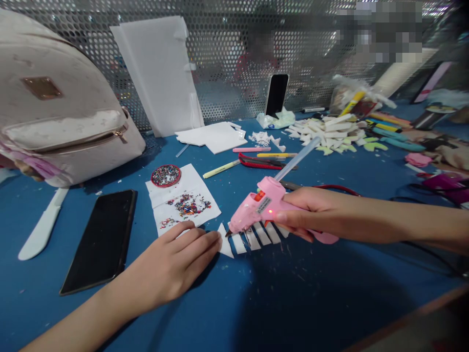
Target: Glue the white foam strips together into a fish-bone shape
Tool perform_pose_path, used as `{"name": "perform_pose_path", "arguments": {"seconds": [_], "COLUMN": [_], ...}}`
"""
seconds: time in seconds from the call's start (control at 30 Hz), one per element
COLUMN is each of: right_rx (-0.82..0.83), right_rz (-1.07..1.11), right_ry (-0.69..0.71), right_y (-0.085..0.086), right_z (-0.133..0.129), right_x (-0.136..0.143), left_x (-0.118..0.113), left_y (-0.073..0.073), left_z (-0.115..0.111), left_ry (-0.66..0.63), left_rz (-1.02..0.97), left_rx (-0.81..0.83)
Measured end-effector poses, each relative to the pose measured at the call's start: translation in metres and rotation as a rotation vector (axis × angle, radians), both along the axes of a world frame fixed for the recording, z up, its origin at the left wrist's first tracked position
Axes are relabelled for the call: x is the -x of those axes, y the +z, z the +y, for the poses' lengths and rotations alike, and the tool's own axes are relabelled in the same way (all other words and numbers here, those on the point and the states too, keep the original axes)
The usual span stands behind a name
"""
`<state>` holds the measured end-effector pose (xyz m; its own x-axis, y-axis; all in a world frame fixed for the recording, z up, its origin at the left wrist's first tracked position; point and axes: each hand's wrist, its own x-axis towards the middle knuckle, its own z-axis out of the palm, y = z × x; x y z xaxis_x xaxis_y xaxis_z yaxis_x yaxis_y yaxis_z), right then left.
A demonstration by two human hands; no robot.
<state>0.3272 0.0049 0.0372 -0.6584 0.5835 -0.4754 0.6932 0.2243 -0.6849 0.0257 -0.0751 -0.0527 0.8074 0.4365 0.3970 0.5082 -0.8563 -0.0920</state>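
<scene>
The glue gun's (pixel 269 203) handle is mostly hidden inside the right hand (pixel 311 210), whose fingers are clamped round it; the trigger finger cannot be made out. Its tip points down at the left end of a row of white foam strips (pixel 252 237), and the gun's body covers the tops of several, so the count is unsure: about six show, the leftmost a pointed piece. A clear glue stick (pixel 297 159) juts from the back of the gun. Its cord runs off to the right and is lost in shadow.

The left hand (pixel 176 261) lies flat on the blue table (pixel 256 303), fingers together and holding nothing, fingertips touching the pointed piece. Both forearms are cut off by the frame.

Behind the mesh wall, shapes are blurred and unreadable. The table's near edge shows only at the lower right; the near middle of the table is open, while the far right is crowded.

Two phones: one (pixel 100 239) lies flat left of the left hand, one (pixel 276 94) stands at the back. One bag (pixel 58 107) at far left, partly cut off. One dish of sequins (pixel 166 175) sits on a paper (pixel 183 200) with loose sequins. One heap of foam offcuts (pixel 331 132) lies at the back right.
</scene>
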Motion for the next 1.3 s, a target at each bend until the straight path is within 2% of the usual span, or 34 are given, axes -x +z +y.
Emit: {"name": "perform_pose_path", "arguments": {"seconds": [0.4, 0.7, 0.93, 1.3], "right_rx": [0.046, 0.035, -0.029, 0.01], "right_rz": [-0.012, -0.015, -0.024, -0.018], "right_ry": [0.005, -0.045, -0.04, -0.012], "right_y": [-0.0029, -0.0062, -0.0022, -0.0002], "right_z": [0.0002, -0.0073, -0.0069, -0.0029], "right_x": [0.0008, -0.0007, -0.0026, 0.0019], "left_x": [0.0002, -0.0001, -0.0001, 0.0017], "left_y": [0.0003, 0.0012, 0.0004, -0.002], "left_z": [-0.0006, -0.0008, -0.0006, -0.0007], "left_ry": [-0.002, -0.001, -0.002, 0.004], "left_rz": [-0.003, 0.002, 0.008, 0.028], "left_rx": [0.013, -0.005, 0.001, 0.006]}}
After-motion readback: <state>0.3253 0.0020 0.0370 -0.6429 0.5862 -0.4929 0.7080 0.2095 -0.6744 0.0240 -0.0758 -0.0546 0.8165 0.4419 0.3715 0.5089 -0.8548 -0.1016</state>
